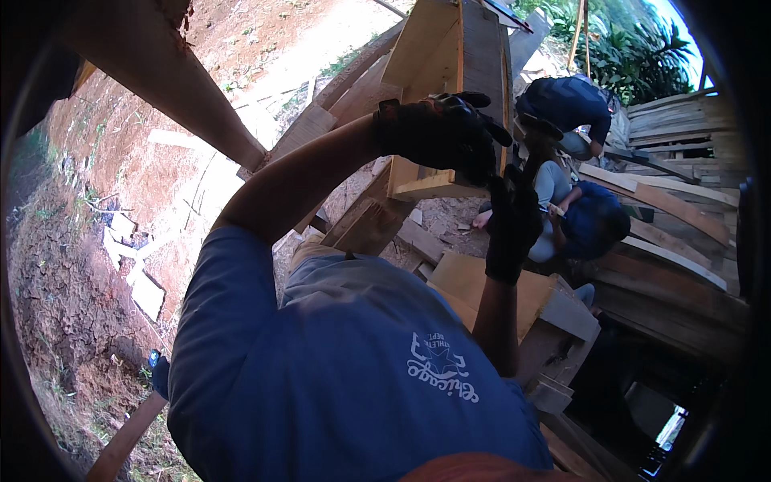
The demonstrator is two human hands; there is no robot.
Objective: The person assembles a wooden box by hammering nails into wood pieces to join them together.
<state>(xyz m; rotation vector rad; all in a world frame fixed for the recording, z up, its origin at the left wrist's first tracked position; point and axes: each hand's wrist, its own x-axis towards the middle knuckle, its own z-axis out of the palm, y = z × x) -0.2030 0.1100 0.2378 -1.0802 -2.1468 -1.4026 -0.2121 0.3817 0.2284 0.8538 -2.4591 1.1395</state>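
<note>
My left hand, in a black glove, reaches over the wooden box-like frame in front of me. Its thumb side bends down in a pinch while other fingers stick out. Just below and to the right, my right hand is raised, also in a black glove. Fingertips of both hands meet beside the frame's edge. Anything small between them is lost against the dark gloves. Upright pale boards rise behind my left hand.
Two people in dark tops, one bent over and one low down, are close on the right. Planks are stacked beyond them. A thick beam slants across the upper left. Another wooden box stands by my right forearm.
</note>
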